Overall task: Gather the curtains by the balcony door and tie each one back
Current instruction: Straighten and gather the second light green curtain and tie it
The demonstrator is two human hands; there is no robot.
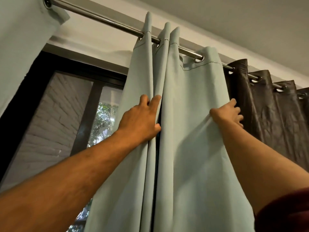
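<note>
A pale green curtain (192,114) hangs by metal eyelets from a steel rod (100,18), bunched into several folds at its left side. My left hand (142,121) is raised and grips those gathered folds, thumb tucked behind the fabric. My right hand (227,113) holds the curtain's right edge, fingers curled around it, pulling the cloth taut. Beside that edge hangs a dark brown curtain (270,111) on the same rod. Another pale green curtain (21,39) hangs at the top left corner.
The balcony door (87,104) with its dark frame shows between the curtains; a white brick wall and foliage lie beyond the glass. The ceiling is close above the rod. A dark red sleeve (287,211) shows at the bottom right.
</note>
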